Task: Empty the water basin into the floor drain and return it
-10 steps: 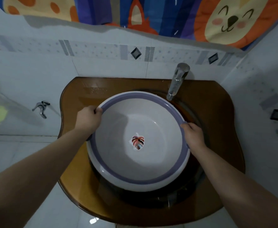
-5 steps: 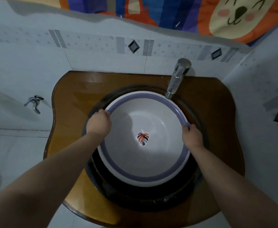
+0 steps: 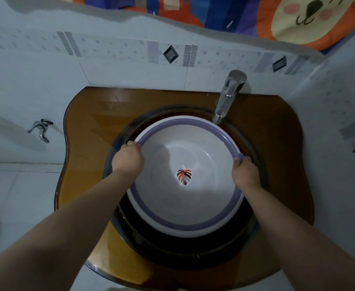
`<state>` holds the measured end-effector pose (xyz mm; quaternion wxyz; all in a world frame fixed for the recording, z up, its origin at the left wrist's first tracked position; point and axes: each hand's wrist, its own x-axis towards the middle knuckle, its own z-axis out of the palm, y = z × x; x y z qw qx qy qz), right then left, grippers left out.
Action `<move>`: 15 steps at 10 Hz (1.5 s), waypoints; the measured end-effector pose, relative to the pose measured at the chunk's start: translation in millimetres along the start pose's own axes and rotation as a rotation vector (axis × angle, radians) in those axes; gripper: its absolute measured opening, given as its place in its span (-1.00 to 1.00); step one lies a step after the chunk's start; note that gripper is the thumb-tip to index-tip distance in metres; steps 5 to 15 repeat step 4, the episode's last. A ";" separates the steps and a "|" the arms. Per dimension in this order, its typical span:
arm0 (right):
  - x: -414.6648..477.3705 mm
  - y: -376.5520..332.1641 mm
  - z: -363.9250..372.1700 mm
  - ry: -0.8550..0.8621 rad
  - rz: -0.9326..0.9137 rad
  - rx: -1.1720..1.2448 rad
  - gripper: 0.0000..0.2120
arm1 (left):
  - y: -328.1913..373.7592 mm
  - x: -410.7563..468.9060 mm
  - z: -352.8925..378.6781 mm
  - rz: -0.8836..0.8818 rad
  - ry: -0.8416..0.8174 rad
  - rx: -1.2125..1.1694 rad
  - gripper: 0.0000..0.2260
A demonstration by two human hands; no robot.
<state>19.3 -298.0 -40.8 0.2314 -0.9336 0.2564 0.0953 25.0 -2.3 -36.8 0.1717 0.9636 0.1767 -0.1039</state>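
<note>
Amber glass counter (image 3: 277, 143) with dark sink (image 3: 193, 253), white-tiled wall (image 3: 36, 85).

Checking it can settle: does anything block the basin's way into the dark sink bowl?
Nothing visible does. The white, purple-rimmed basin is within the dark round sink bowl; the chrome tap ends beside its far rim.

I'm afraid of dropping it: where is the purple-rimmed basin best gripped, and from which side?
Its rim, at opposite left and right points, from above, as the left hand and right hand grip it. The basin is wide, round, handleless; the rim's lip gives purchase.
</note>
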 end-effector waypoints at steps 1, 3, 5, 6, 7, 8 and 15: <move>-1.4 -2.7 -0.9 -0.004 0.025 0.020 -0.59 | 2.1 -3.7 -4.6 0.015 -0.013 0.018 -0.66; -17.1 -20.3 -18.4 0.095 -0.153 -0.206 -0.60 | 5.0 -15.0 -23.0 0.069 0.040 0.043 -0.61; -23.4 -42.3 -37.6 0.108 -0.245 -0.179 -0.61 | 11.5 -16.1 -42.4 0.101 0.111 0.024 -0.62; -23.4 -42.3 -37.6 0.108 -0.245 -0.179 -0.61 | 11.5 -16.1 -42.4 0.101 0.111 0.024 -0.62; -23.4 -42.3 -37.6 0.108 -0.245 -0.179 -0.61 | 11.5 -16.1 -42.4 0.101 0.111 0.024 -0.62; -23.4 -42.3 -37.6 0.108 -0.245 -0.179 -0.61 | 11.5 -16.1 -42.4 0.101 0.111 0.024 -0.62; -23.4 -42.3 -37.6 0.108 -0.245 -0.179 -0.61 | 11.5 -16.1 -42.4 0.101 0.111 0.024 -0.62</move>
